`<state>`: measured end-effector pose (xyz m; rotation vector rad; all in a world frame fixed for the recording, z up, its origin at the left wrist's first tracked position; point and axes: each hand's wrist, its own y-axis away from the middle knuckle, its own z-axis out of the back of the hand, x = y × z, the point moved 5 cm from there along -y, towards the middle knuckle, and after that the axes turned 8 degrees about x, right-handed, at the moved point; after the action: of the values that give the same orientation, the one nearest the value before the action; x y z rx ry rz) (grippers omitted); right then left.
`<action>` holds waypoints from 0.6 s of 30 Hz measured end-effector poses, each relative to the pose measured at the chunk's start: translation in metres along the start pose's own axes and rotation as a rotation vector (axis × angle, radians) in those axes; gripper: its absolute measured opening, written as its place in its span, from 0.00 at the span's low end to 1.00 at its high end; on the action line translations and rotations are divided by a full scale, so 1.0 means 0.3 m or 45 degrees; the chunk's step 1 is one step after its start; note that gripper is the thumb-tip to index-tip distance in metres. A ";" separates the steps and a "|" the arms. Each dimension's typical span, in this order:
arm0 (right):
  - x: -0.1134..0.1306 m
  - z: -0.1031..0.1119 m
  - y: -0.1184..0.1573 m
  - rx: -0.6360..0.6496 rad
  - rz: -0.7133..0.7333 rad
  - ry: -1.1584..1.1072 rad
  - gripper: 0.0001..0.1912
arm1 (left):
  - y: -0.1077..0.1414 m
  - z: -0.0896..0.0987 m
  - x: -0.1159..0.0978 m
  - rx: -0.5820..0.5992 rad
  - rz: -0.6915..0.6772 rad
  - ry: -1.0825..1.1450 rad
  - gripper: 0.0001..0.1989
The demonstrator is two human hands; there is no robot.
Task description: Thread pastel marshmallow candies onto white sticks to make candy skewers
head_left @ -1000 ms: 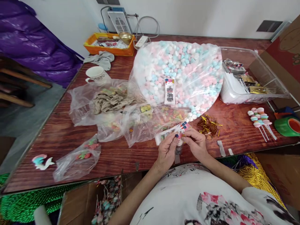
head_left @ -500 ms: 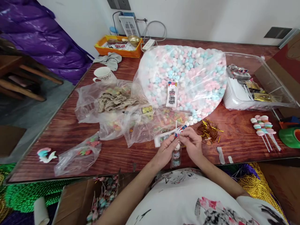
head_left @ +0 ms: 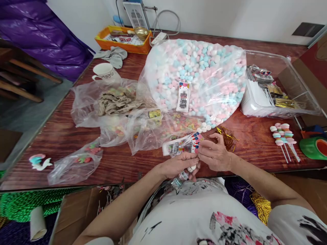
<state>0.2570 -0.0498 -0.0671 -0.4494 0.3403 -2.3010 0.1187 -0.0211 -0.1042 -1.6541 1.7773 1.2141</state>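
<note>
My left hand (head_left: 178, 164) is closed round a marshmallow skewer in a clear wrapper (head_left: 183, 175), thumb above and fingertips below. The wrapped end tilts down toward my body, with white and bluish pieces showing through. Against its fingertips, my right hand (head_left: 216, 153) is bent, its fingertips together at the upper end of the wrapper and one outer finger raised. What those fingertips pinch is hidden. Just behind the hands lie printed header cards (head_left: 180, 145) with red and blue ends. A pile of gold twist ties (head_left: 228, 139) lies beyond my right hand.
A large bag of pastel marshmallows (head_left: 194, 78) fills the table's middle, with a printed packet (head_left: 183, 97) on it. Gummy candy bags (head_left: 117, 129) and a mug (head_left: 106, 72) are left. Right are a clear bin (head_left: 281, 112), marshmallow skewers (head_left: 283, 136) and green tape (head_left: 313, 148).
The wrapped skewer has swung from nearly upright to slanting down-left. My right hand has turned, its back now facing up, and one finger has lifted. The whole view has shifted slightly.
</note>
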 end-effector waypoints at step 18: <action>0.073 0.001 0.069 0.052 -0.174 0.036 0.15 | -0.032 0.024 0.064 0.076 0.177 0.076 0.18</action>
<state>0.2559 -0.0797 -0.0699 -0.4319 0.2833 -2.4447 0.1222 -0.0254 -0.1262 -1.5710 1.9738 1.1685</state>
